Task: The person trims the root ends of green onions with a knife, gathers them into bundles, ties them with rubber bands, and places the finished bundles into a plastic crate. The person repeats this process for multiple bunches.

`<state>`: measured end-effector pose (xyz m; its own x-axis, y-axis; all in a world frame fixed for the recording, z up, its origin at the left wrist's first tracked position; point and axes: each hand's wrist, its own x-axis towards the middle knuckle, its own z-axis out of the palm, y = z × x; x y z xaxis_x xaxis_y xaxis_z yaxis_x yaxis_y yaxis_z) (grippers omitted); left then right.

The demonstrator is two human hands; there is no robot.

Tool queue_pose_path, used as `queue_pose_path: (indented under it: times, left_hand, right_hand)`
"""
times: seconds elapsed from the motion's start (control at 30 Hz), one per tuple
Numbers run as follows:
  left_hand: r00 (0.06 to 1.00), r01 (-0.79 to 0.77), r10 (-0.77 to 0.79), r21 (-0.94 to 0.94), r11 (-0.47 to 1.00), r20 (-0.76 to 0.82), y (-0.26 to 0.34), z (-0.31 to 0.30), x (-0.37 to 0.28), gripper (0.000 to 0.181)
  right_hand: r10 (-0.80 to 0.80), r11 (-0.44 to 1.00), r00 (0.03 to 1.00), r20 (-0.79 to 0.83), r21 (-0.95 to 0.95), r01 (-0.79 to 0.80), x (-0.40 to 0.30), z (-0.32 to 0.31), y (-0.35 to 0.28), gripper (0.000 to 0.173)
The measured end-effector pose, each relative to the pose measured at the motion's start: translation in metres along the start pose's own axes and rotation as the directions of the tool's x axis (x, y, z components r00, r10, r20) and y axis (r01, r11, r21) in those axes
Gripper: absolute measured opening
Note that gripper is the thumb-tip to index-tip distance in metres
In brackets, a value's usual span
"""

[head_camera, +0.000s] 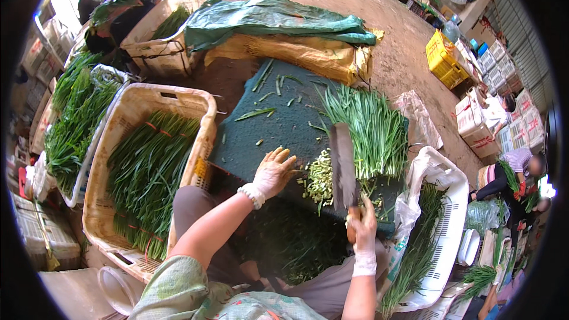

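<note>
My right hand (pixel 365 226), in a thin pale glove, grips the wooden handle of a broad-bladed knife (pixel 343 164). The blade points away from me, between a heap of cut pale stem ends (pixel 320 175) and a pile of green garlic chives (pixel 369 129) with their stem ends towards me. My left hand (pixel 274 172), gloved too, is over the near edge of the green cloth-covered work surface (pixel 266 133), fingers spread, with nothing in it. Loose leaf bits lie on the cloth.
On the left stands a crate (pixel 206 142) of bundled chives, on the right a white lined crate (pixel 449 231) with more. A rolled green tarp (pixel 280 22) lies beyond the work surface. A yellow crate (pixel 444 60) stands farther off. Other people are at the far left and right.
</note>
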<state>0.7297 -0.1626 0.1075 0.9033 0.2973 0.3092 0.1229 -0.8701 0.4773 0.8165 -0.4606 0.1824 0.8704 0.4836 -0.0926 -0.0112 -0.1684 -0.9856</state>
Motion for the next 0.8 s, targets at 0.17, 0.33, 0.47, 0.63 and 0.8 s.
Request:
queue_pose_path:
  times: [0.17, 0.33, 0.47, 0.63, 0.8]
  left_hand:
    - [0.965, -0.171, 0.172, -0.021, 0.985, 0.199, 0.02, 0.06, 0.081, 0.062]
    - [0.86, -0.422, 0.482, -0.296, 0.857, 0.169, 0.032, 0.095, 0.1, 0.05]
    - [0.676, -0.434, 0.729, -0.741, 0.513, 0.109, 0.076, 0.088, 0.038, 0.031]
    - [0.514, -0.457, 0.838, -0.769, 0.448, 0.183, 0.123, 0.067, -0.081, 0.037]
    - [0.949, -0.298, 0.313, -0.407, 0.864, -0.03, 0.096, 0.029, -0.03, 0.039]
  right_hand:
    - [0.074, 0.975, 0.961, -0.266, 0.223, -0.013, -0.045, -0.04, -0.007, 0.072]
    - [0.036, 0.994, 0.907, -0.419, 0.109, 0.01, -0.041, -0.052, 0.002, 0.068]
    - [0.056, 0.985, 0.916, -0.398, 0.173, 0.015, -0.047, -0.057, 0.02, 0.069]
    - [0.046, 0.998, 0.865, -0.5, 0.052, -0.023, -0.078, -0.075, 0.031, 0.067]
    - [-0.004, 0.923, 0.809, -0.588, -0.314, -0.223, -0.123, -0.08, 0.054, 0.066]
